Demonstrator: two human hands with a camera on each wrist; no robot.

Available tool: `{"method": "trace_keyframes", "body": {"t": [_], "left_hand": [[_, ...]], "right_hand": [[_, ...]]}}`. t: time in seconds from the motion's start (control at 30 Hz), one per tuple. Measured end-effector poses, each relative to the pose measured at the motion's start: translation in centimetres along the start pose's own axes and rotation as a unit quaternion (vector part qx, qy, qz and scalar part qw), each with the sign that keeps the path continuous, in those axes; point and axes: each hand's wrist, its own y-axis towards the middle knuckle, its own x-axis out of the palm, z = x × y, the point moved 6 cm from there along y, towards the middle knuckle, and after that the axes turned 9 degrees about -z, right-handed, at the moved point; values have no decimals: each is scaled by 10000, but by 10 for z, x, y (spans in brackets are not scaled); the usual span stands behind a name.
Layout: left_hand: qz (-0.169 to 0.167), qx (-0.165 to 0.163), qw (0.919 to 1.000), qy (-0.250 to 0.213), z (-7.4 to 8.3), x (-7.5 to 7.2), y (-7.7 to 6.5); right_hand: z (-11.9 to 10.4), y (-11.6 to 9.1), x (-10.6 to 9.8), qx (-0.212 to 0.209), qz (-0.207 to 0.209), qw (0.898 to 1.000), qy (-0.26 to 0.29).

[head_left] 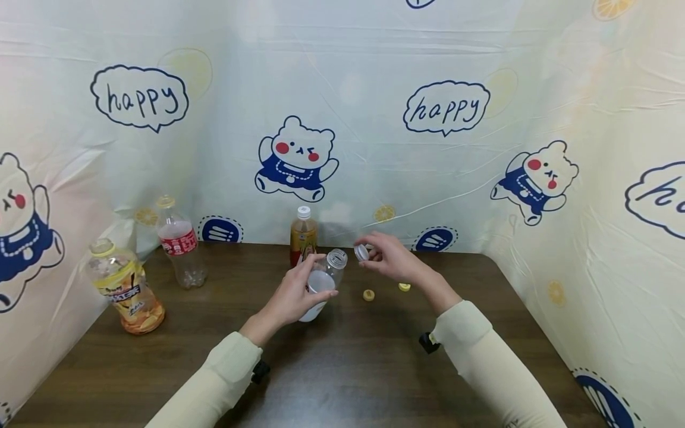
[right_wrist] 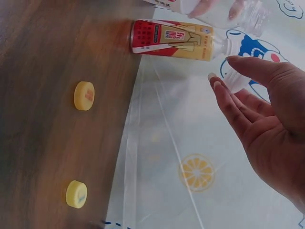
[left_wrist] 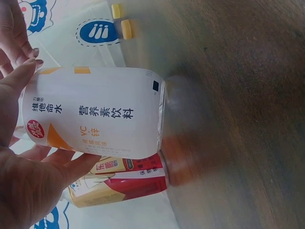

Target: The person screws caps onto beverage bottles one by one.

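My left hand (head_left: 291,295) grips a clear bottle (left_wrist: 95,112) with a white label around its body. In the head view the bottle leans to the right, and its threaded mouth (head_left: 337,258) is uncovered. Just right of that mouth, my right hand (head_left: 395,259) pinches a translucent whitish cap (head_left: 361,252) between thumb and fingers. The cap (right_wrist: 233,81) is partly covered by the fingers in the right wrist view. Behind the held bottle stands a red-and-yellow drink bottle (head_left: 303,233) with a white cap on.
Two yellow caps, a nearer one (head_left: 368,295) and a farther one (head_left: 404,287), lie on the brown table (head_left: 353,368). At the left stand an uncapped yellow-labelled bottle (head_left: 125,291) and a clear red-labelled bottle (head_left: 180,244). A printed curtain (head_left: 369,166) surrounds the table.
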Motion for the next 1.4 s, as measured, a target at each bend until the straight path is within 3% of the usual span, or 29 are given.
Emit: {"method": "trace_keyframes", "body": {"t": [1.03, 1.4], "left_hand": [[-4, -1, 10000, 16, 0, 2, 0], [-26, 64, 10000, 45, 2, 3, 1]], "right_hand": [[-30, 0, -16, -238, 36, 9991, 357], [-42, 2, -18, -274, -166, 9994, -96]]}}
